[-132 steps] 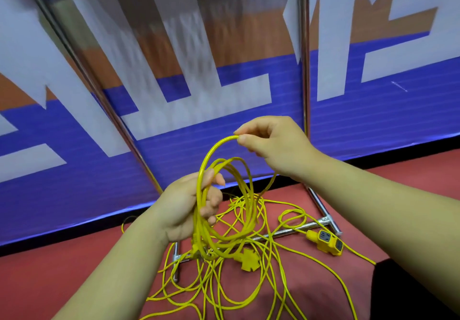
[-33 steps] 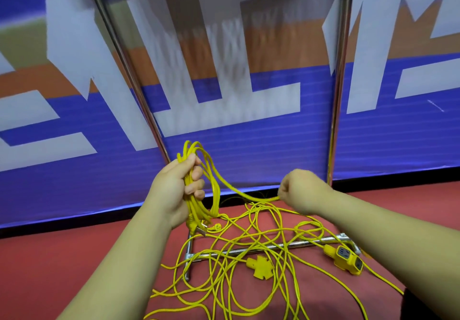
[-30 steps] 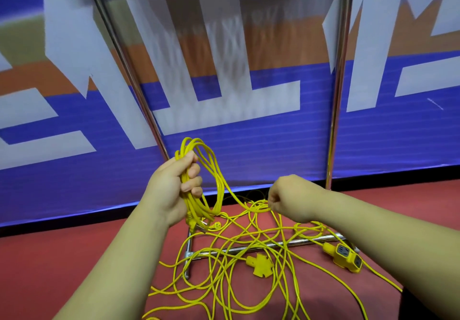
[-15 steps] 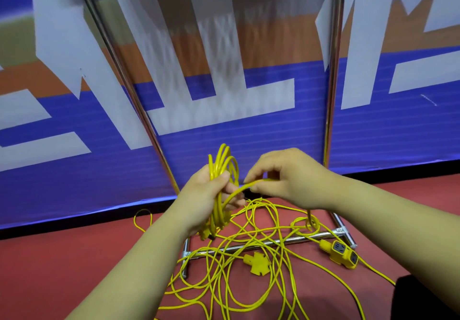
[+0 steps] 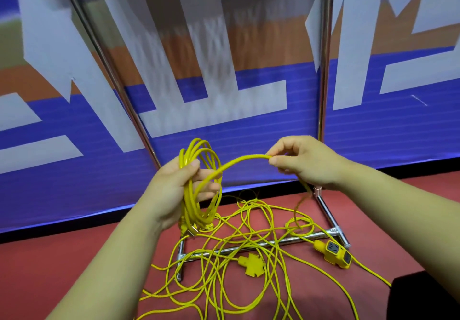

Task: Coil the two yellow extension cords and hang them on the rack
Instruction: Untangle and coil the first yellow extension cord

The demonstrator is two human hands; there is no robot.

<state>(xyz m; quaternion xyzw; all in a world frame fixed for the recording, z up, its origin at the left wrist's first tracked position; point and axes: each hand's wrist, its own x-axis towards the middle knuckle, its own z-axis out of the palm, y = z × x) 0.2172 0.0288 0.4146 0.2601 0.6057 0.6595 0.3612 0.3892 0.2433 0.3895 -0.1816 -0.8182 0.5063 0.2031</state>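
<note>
Two bare hands hold yellow cord in front of a metal rack (image 5: 261, 243). The left hand (image 5: 171, 190) grips a coil (image 5: 191, 210) of several loops, with the thumb curled over the bundle and the fingers wrapped round it. The loops stand upright above the fist and hang down below it, and what looks like a plug end (image 5: 191, 230) dangles at the bottom. From the coil one strand (image 5: 239, 161) arches across to the right hand (image 5: 308, 163). That hand pinches it between thumb and forefinger, with the other fingers loosely curled. Past the pinch the cord drops behind the right hand toward the floor (image 5: 62, 257).

Much loose cord (image 5: 239, 250) lies tangled on the red floor, spread over and around the rack's low crossbar. In the tangle, just in front of the crossbar, lies a yellow cross-shaped fitting (image 5: 251, 265). To the right, near the rack's right foot, lies a yellow socket block (image 5: 334, 253) with its outlets facing up. Whether the tangle is one cord or two I cannot tell.

The rack's two shiny uprights rise from its feet, the left one leaning leftward in the wide-angle view and the right one nearly straight. Behind the rack stands a blue wall panel (image 5: 373, 140) with large white shapes and an orange band. A dark shape (image 5: 423, 297) fills the lower right corner.
</note>
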